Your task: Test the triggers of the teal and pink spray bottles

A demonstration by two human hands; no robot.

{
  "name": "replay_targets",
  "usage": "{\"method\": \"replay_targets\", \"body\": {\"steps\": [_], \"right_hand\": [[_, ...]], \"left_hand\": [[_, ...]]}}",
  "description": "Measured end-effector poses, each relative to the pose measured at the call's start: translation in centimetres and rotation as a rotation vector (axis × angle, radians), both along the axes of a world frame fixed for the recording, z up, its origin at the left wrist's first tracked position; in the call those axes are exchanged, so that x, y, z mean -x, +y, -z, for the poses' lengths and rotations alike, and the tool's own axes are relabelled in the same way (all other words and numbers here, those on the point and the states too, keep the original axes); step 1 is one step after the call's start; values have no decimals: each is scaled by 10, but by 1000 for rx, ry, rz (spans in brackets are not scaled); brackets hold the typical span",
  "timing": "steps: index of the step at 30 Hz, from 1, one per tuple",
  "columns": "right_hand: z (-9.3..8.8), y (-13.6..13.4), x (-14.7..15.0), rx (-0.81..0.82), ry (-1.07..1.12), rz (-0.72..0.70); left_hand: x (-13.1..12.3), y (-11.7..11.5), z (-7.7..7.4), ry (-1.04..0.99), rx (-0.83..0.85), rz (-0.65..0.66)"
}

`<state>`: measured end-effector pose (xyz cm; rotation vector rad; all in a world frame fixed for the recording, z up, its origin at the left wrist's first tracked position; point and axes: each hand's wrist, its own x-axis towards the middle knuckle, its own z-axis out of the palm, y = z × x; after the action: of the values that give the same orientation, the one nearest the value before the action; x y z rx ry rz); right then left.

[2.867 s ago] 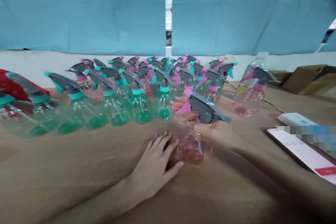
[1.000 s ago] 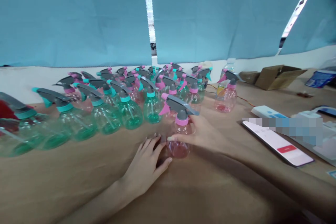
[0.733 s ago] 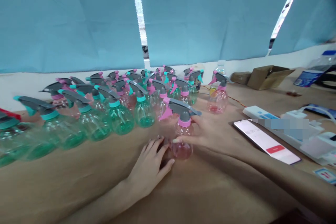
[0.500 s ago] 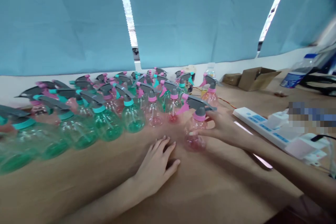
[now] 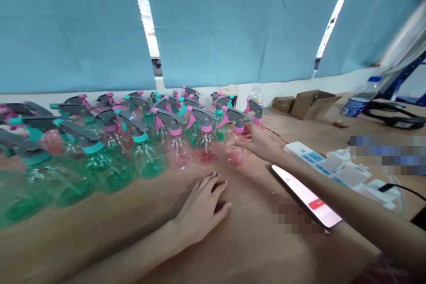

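Several clear green and pink spray bottles with grey trigger heads stand in rows at the left and centre. At the right end of the front row is a pink spray bottle (image 5: 234,153), upright on the brown tabletop (image 5: 246,239). My right hand (image 5: 261,142) has its thumb and fingers around this bottle's right side, near the neck. Nearer to me, my left hand (image 5: 206,206) lies on the tabletop with its fingers spread and holds nothing. A green bottle (image 5: 148,162) and a pink bottle (image 5: 180,153) stand beyond it.
A lit phone (image 5: 306,197) lies under my right forearm. Beside it is a white power strip (image 5: 309,157) with plugged-in adapters. Farther back are an open cardboard box (image 5: 311,104), a water bottle (image 5: 359,97) and black headgear (image 5: 396,115). Blue cloth (image 5: 213,26) hangs behind.
My right hand has moved forward and slightly left with the pink bottle, which now stands beside the front row. The view has shifted right, and more of the phone shows. My left hand stays spread.
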<state>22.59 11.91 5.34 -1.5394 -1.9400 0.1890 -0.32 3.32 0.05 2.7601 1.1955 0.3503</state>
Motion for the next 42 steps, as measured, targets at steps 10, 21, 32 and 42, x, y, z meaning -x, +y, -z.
{"method": "replay_targets", "body": {"steps": [10, 21, 32, 42], "right_hand": [[-5, 14, 15, -31, 7, 67], [0, 18, 20, -70, -19, 138], [6, 23, 15, -109, 48, 74], [11, 11, -7, -55, 60, 22]], "left_hand": [[-3, 7, 3, -19, 10, 29], [-3, 8, 3, -18, 32, 29], [-1, 7, 4, -54, 34, 40], [-2, 8, 3, -39, 23, 30]]}}
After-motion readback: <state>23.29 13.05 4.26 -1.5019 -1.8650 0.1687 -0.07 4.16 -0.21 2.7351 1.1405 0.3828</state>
